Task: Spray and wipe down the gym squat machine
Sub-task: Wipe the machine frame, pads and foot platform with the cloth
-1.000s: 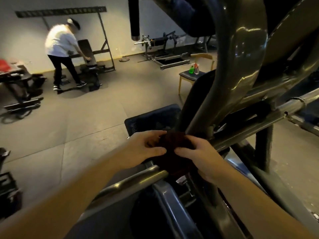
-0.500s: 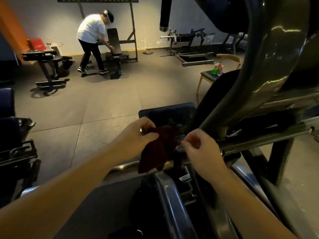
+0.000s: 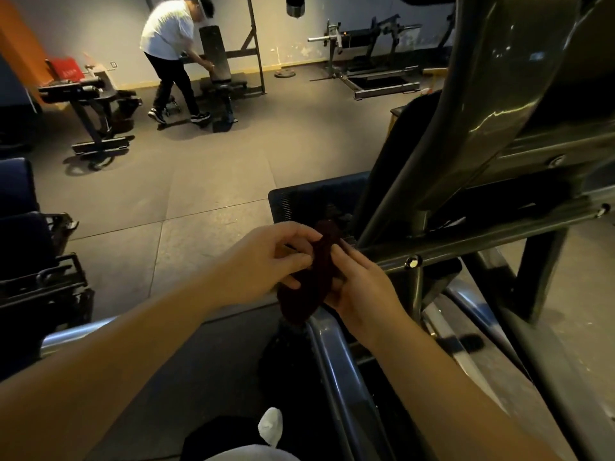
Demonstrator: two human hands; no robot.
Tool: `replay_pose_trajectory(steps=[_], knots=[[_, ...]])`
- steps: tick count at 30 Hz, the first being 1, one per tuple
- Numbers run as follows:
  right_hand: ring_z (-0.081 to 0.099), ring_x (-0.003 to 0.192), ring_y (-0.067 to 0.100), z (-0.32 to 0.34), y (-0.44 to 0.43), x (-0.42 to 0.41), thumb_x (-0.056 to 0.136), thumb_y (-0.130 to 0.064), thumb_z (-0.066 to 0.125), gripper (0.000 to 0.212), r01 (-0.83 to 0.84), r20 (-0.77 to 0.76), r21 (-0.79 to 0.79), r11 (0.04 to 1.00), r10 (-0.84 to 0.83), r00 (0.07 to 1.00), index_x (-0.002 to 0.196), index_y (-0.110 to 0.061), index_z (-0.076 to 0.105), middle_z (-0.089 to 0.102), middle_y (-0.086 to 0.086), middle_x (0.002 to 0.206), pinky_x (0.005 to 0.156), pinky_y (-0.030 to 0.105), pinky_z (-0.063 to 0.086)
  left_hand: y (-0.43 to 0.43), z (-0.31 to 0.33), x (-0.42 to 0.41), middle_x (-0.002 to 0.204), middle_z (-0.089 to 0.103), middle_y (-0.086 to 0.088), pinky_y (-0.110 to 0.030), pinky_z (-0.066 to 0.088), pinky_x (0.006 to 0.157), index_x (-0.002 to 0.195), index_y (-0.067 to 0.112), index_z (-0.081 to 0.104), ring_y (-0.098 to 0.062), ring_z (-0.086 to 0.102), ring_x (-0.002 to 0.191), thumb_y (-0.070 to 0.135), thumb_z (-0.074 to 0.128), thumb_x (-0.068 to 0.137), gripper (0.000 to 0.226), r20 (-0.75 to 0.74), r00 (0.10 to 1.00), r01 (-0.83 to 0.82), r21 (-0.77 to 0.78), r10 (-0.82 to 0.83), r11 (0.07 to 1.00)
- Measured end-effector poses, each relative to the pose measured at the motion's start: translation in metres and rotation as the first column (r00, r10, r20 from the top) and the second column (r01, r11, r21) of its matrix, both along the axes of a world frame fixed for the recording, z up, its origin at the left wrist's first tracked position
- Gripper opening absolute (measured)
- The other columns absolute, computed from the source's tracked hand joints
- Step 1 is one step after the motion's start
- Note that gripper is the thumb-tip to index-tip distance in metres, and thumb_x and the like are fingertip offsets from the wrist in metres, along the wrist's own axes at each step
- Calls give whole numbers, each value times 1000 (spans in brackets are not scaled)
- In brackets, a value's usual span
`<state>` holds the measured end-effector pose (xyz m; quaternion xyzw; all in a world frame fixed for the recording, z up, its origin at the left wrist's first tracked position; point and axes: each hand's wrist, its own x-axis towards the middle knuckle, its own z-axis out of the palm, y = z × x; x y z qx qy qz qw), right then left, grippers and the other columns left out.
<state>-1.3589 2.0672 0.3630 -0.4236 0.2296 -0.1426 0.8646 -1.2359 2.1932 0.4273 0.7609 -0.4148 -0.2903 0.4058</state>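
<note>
Grey rubber floor tiles (image 3: 173, 201) cover a dim gym with a pale back wall. In the upper left of the frame a person in a white shirt (image 3: 168, 28) bends over a padded bench (image 3: 215, 54), and a weight plate (image 3: 284, 74) lies on the floor near the wall. Another plate-loaded machine (image 3: 372, 66) stands at upper centre-right.

Filling the right side is the squat machine (image 3: 489, 104), its thick curved steel arm rising out of the top of the frame, with a horizontal bar (image 3: 499, 236) crossing below it and a dark ribbed footplate (image 3: 312, 201) at centre.

Both bare hands meet just in front of that footplate, around a dark red cloth (image 3: 321, 264). The left hand (image 3: 266, 261) has its fingers curled and pinches the cloth's left edge between thumb and fingertips. The right hand (image 3: 362, 291) cups the cloth from the right, fingers only partly bent along it; its thumb is hidden behind the fabric. The cloth is bunched upright between the two hands and hangs down to the machine's blue-grey rail (image 3: 336, 367).
</note>
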Motion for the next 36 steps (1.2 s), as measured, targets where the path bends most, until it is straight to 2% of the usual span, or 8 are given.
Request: replay_pose_trajectory(steps=[6,14,16,19,22,27,33,36], knots=[[72,111,27,-2,6,15,103,-20,60,33,77,-41,-77,994,-80,996,134,-28,64,74,5,122,101,51,56,17,0,27,111,69,17,-16,55,85,127,37,62,4,65,104,24,67,98,32,202,977,54,60,-65,997],[74,106,20,-3,42,53,101,-21,61,33,194,-126,-296,935,-239,963,132,-31,67,74,1,121,85,38,62,59,-24,90,104,59,21,-23,50,87,125,36,61,-3,59,96,46,69,93,34,308,863,234,457,-399,858],[74,103,18,-5,61,63,102,-21,60,33,236,-144,-311,920,-291,946,133,-31,66,74,1,120,80,36,63,72,-31,103,104,55,20,-24,51,88,128,32,61,-2,57,95,44,69,93,38,316,827,293,461,-464,838],[74,107,23,-10,91,77,102,-20,59,31,322,-185,-333,886,-396,899,130,-31,68,75,2,117,94,51,59,87,-37,122,115,57,14,-15,47,85,129,30,62,-3,57,100,44,69,93,39,358,766,378,421,-534,824],[73,109,26,-10,118,85,104,-20,56,29,438,-188,-329,836,-513,838,129,-27,69,76,5,117,98,53,56,96,-39,133,117,61,6,-8,45,78,123,22,68,-7,60,100,37,70,93,33,370,703,488,370,-607,791],[73,109,20,-6,162,81,105,-22,54,27,565,-215,-391,727,-669,712,126,-29,69,76,1,116,98,49,57,101,-47,139,124,49,6,-29,44,102,129,24,62,-13,45,116,39,73,90,43,383,636,567,357,-670,742],[72,110,24,-19,198,61,102,-22,58,28,650,-275,-390,653,-756,594,126,-28,70,76,3,115,101,52,55,111,-55,128,145,38,0,-42,37,112,150,30,43,-22,31,132,55,71,89,72,430,583,540,428,-689,724],[72,109,23,-26,214,48,100,-21,61,28,678,-279,-388,625,-780,560,125,-28,71,76,2,115,100,50,56,121,-58,110,153,31,-3,-49,27,117,150,30,43,-28,24,140,61,62,91,69,537,496,488,477,-682,731]])
